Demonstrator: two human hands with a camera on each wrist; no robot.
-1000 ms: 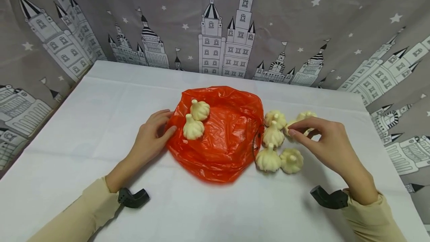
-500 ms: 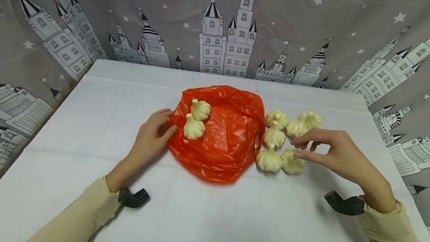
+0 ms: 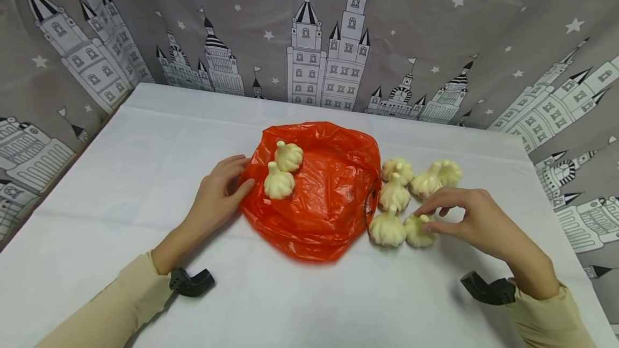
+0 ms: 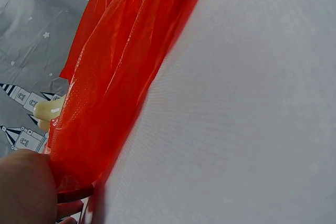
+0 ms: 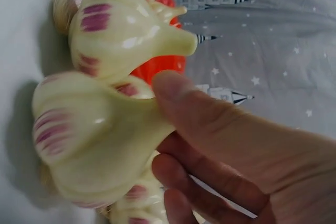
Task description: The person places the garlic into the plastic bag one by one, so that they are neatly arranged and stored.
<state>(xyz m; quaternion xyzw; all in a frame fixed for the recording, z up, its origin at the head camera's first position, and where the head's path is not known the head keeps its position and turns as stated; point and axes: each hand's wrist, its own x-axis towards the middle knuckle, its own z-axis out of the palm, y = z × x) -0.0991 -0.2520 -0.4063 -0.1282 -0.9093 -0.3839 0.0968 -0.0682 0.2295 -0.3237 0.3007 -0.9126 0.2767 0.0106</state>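
Note:
My left hand (image 3: pixel 216 189) holds the left rim of a red plastic bag (image 3: pixel 333 181); in the left wrist view its thumb is on one side of the film (image 4: pixel 100 114) and fingertips on the other. Two garlic bulbs (image 3: pixel 279 182) lie at the left inside the open bag. To the right of the bag, my right hand (image 3: pixel 466 216) pinches the stem of a garlic bulb (image 3: pixel 417 234) between thumb and fingers. The right wrist view shows that bulb (image 5: pixel 89 140) with purple streaks, close beside another garlic bulb (image 5: pixel 115 32).
Several more garlic bulbs (image 3: pixel 394 195) cluster along the bag's right side, two of them (image 3: pixel 426 181) farther back and right. A thin dark cord (image 3: pixel 366 205) hangs at the bag's right edge. The white tablecloth (image 3: pixel 121 171) meets a grey castle-print curtain (image 3: pixel 242 9) behind.
From over the rear bulbs, my right hand has come nearer to me and taken the stem of the front right garlic bulb, which has tipped more upright. My left hand stays put.

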